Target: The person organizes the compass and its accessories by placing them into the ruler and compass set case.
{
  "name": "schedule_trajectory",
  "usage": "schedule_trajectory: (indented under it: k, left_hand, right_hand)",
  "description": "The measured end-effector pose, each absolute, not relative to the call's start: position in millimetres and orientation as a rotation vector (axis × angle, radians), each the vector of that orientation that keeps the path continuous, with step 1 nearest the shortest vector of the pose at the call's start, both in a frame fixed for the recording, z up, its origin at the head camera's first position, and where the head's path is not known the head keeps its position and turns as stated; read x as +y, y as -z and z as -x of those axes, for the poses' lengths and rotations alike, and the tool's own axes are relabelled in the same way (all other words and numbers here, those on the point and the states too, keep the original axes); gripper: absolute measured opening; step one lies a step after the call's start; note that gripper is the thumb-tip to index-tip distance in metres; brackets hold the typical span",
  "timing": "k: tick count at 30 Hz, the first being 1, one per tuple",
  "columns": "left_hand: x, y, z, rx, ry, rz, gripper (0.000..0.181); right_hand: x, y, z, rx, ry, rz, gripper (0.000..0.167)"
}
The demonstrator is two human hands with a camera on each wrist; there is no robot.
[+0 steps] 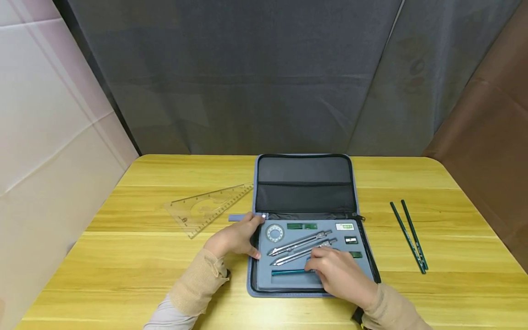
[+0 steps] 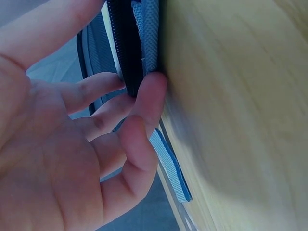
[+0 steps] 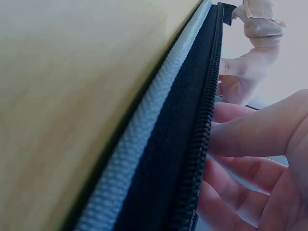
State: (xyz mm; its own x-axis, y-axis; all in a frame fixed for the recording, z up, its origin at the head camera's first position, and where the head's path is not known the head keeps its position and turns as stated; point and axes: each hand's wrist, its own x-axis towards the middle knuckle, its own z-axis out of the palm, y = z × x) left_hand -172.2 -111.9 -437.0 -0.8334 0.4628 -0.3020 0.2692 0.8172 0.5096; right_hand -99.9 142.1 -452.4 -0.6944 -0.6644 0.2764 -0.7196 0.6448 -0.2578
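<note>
An unzipped pencil case [image 1: 251, 288] lies with its lid back; its grey-blue tray [image 1: 266, 282] holds two metal compasses [image 1: 297, 244], a round dial [image 1: 274, 233], green pieces [image 1: 294, 226], a white eraser [image 1: 344, 226] and a sharpener [image 1: 351, 240]. My left hand [image 1: 237, 236] rests on the case's left edge, thumb and fingers spread; in the left wrist view its fingers [image 2: 149, 96] touch the zipped rim. Over the tray's lower part, my right hand [image 1: 340, 275] pinches the right end of a teal pencil [image 1: 288, 272] lying in its slot. In the right wrist view the rim hides its fingertips.
A clear triangular ruler [image 1: 194, 220] lies left of the case, near a blue strap [image 1: 236, 217]. Two dark green pencils [image 1: 406, 236] lie on the wooden table [image 1: 136, 266] to the right. Dark cloth [image 1: 247, 91] hangs behind the table.
</note>
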Motion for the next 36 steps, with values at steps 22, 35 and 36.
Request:
schedule_trajectory:
  k: [22,35,36]
  left_hand:
    - [-110,439,172,2.581,-0.668,-0.554,0.081]
    - [-110,437,173,2.579,-0.638,-0.544,0.081]
    - [-110,437,173,2.579,-0.634,-0.541,0.081]
  right_hand:
    - [136,453,101,-2.732,-0.486,-1.152,0.025]
    - [130,453,99,-2.701,-0.333,-1.128,0.024]
    - [131,454,99,-2.702,-0.337,-1.135,0.023]
